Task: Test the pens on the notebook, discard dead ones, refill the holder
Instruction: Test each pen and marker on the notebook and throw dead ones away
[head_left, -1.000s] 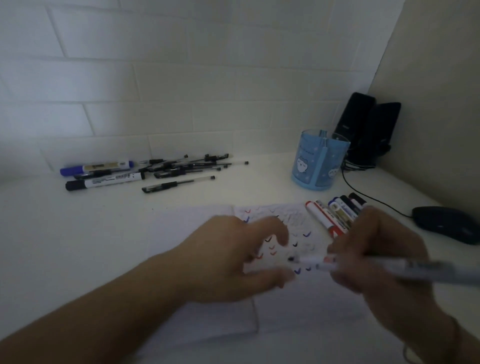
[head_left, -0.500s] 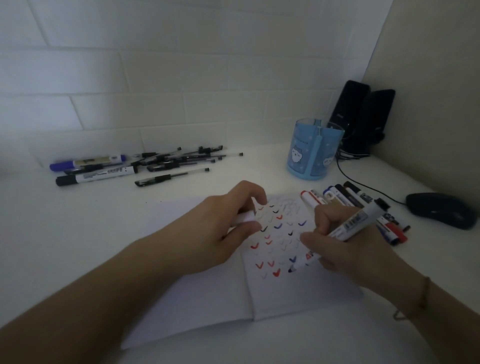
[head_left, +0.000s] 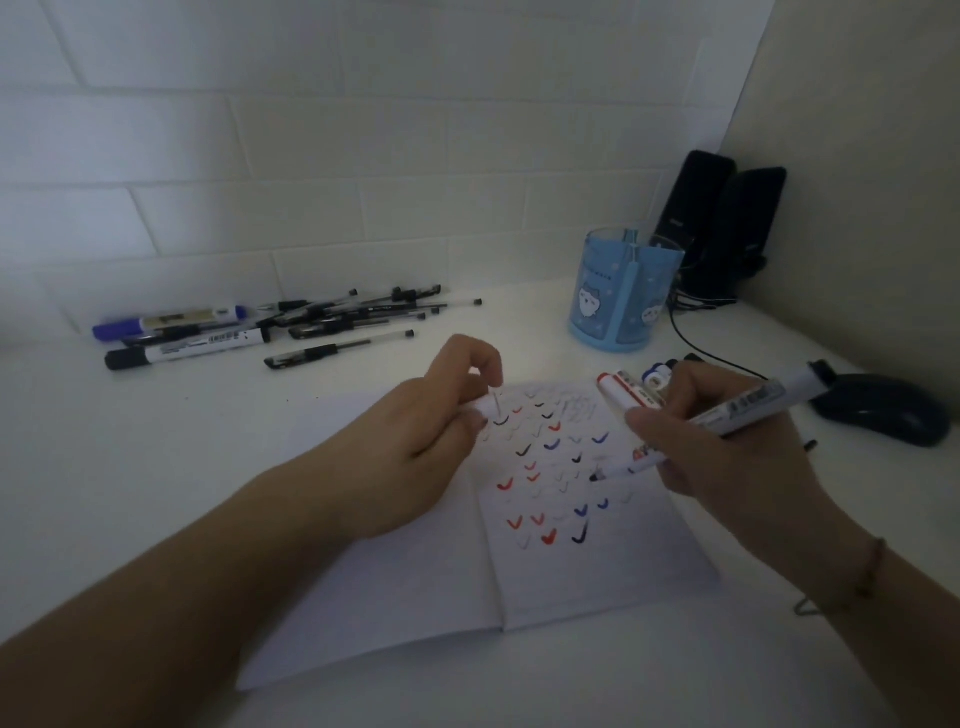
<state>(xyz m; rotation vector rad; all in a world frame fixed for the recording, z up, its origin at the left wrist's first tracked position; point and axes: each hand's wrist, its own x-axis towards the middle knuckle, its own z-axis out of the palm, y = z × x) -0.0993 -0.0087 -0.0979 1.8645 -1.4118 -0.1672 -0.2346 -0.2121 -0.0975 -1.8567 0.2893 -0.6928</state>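
— White marker (head_left: 691, 431) in the right hand (head_left: 727, 447): why so low?
— Gripped like a pencil, its tip meets the notebook (head_left: 571, 561) page for a test tick.
— And the left hand (head_left: 415, 447)?
— Pinching the cap (head_left: 491, 408), probably for recapping; the blue holder (head_left: 623, 296) waits behind.

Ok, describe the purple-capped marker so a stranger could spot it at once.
Look along the tiled wall to the pen pile at the desk's far left. The purple-capped marker lies at its left end, nearest the wall; the black-capped marker sits just in front.

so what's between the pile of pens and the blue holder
Nothing: in the head view, bare white desk separates the pile of pens from the blue holder.
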